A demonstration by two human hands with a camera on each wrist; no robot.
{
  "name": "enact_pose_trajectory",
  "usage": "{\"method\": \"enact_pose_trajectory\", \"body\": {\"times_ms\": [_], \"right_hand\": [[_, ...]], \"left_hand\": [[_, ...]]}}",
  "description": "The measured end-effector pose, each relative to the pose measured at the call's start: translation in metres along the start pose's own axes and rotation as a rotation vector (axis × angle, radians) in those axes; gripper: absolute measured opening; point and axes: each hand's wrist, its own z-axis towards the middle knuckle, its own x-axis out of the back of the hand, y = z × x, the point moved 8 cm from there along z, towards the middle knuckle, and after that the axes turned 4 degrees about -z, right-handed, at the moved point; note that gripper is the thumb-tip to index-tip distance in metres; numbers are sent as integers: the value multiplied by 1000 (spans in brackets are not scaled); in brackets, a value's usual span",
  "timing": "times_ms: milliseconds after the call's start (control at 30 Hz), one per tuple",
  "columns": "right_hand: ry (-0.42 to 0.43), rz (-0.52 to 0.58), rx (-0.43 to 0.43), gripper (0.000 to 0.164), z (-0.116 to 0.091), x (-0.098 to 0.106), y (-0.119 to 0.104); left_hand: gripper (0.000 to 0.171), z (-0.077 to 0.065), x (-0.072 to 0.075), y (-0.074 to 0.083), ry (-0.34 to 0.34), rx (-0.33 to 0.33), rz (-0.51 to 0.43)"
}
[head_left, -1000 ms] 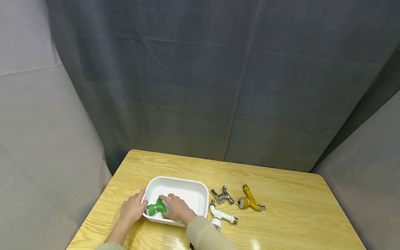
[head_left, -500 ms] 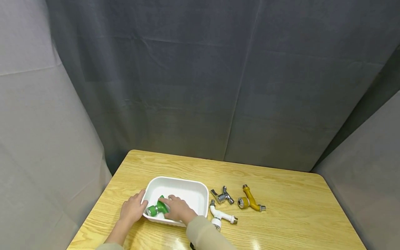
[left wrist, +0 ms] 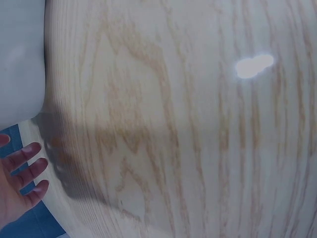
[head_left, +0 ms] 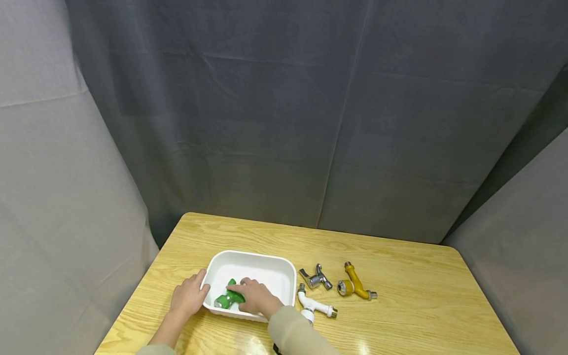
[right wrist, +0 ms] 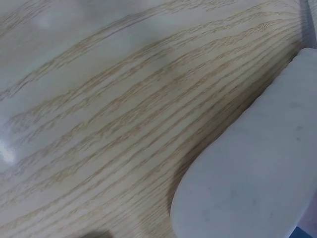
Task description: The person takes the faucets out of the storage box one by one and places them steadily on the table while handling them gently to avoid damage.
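Note:
A white plastic tray (head_left: 266,266) sits on the left half of the table; its smooth outer wall shows in the left wrist view (left wrist: 22,59) and the right wrist view (right wrist: 252,168). Inside it, near the front left corner, lies a green faucet (head_left: 232,297) with a clear-ended round knob. My right hand (head_left: 257,297) reaches in and grips the faucet's body, hiding part of it. Against the tray's left rim rests my left hand (head_left: 188,294). Its fingers (left wrist: 29,171) look spread and loosely bent outside the wall; the thumb is out of that view.
Right of the tray, a chrome faucet (head_left: 316,278), a white faucet (head_left: 312,304) and a yellow faucet (head_left: 356,286) lie on the wooden table (head_left: 417,296). My right sleeve (head_left: 299,333) partly covers the white one. A dark grey curtain (head_left: 248,123) hangs behind.
My right hand has shifted slightly right, and the green faucet has slid right with it, turning so that its knob points more to the front. The left hand and the tray stay put.

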Motion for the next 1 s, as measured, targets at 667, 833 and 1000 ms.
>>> {"method": "enact_pose_trajectory", "body": {"times_ms": [667, 833, 1000], "right_hand": [[30, 14, -56, 66, -5, 2, 15], [34, 23, -53, 68, -4, 1, 16], [30, 52, -54, 67, -4, 2, 17]], "left_hand": [[44, 0, 2, 2, 8, 1, -4], [44, -1, 2, 2, 10, 2, -9], [45, 0, 1, 0, 9, 7, -8]]}}
